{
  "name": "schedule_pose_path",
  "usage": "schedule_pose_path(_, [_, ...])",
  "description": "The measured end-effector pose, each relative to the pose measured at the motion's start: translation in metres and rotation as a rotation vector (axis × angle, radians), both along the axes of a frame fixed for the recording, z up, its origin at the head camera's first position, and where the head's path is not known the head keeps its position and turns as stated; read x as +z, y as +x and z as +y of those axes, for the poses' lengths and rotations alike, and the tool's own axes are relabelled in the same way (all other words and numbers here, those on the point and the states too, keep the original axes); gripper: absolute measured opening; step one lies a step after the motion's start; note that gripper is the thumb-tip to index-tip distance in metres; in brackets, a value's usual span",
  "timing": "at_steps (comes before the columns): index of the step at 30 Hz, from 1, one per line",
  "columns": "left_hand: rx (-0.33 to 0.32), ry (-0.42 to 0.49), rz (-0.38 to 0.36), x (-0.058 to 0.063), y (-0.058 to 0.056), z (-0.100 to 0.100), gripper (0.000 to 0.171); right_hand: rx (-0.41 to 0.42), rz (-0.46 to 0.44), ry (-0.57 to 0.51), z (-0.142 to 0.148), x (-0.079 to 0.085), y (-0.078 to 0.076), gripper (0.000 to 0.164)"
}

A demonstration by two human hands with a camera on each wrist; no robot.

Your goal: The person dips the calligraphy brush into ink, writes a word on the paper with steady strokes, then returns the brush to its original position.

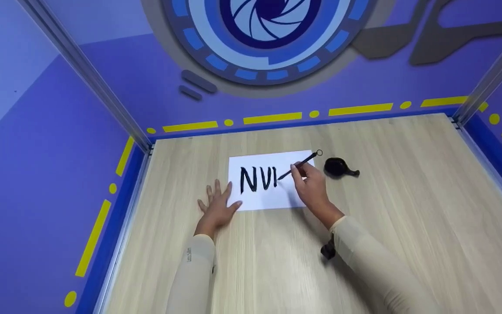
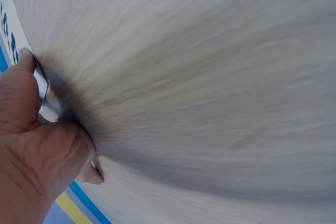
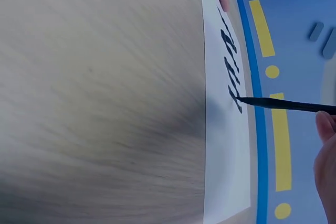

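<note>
A white sheet of paper (image 1: 273, 202) lies on the table with bold black letters reading "NVI" (image 1: 257, 179) across its left and middle. My left hand (image 1: 219, 209) rests at the sheet's left edge, fingers spread, thumb on the lower left corner; the left wrist view shows this hand (image 2: 39, 150) from the palm side. In my right hand (image 1: 313, 187) I hold a slim dark calligraphy brush (image 1: 286, 173), tilted, with a loop at its top end. The brush (image 3: 278, 104) has its tip at the last stroke; whether it touches the paper, I cannot tell.
Right of the sheet stands a small black dish with a handle (image 1: 336, 167). The pale wooden table (image 1: 273, 261) is bounded by blue-purple panels (image 1: 124, 87) at the back and both sides. A dark device (image 1: 328, 250) hangs at the right wrist.
</note>
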State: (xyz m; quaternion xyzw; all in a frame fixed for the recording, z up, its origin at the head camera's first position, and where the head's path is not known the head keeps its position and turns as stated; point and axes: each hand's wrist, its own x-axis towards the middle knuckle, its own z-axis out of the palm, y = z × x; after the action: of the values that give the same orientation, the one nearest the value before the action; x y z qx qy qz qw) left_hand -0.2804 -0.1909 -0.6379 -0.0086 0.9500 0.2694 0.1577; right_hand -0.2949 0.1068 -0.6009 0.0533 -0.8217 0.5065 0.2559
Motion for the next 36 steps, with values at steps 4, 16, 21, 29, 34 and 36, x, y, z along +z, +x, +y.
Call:
schedule_pose_path(4, [0.003, -0.001, -0.002, 0.000, 0.000, 0.001, 0.079, -0.023, 0.008, -0.010, 0.001, 0.003, 0.000, 0.015])
schedule_pose_path(16, [-0.004, 0.001, 0.003, 0.000, 0.000, -0.001, 0.079, -0.068, 0.010, -0.017, 0.003, -0.005, -0.008, 0.015])
schedule_pose_path(21, [-0.004, 0.006, -0.005, 0.000, 0.000, -0.001, 0.080, -0.105, -0.004, -0.046, 0.003, -0.008, -0.012, 0.016])
schedule_pose_path(29, [-0.007, 0.002, -0.007, -0.001, -0.001, -0.001, 0.079, -0.127, 0.001, -0.040, 0.001, -0.008, -0.017, 0.015])
schedule_pose_path(34, [-0.005, 0.005, 0.004, 0.001, 0.001, 0.000, 0.079, -0.117, -0.010, -0.049, -0.001, -0.010, -0.019, 0.015])
schedule_pose_path(36, [-0.004, 0.005, 0.004, 0.000, 0.001, 0.000, 0.079, -0.114, -0.021, -0.044, -0.001, -0.011, -0.019, 0.016])
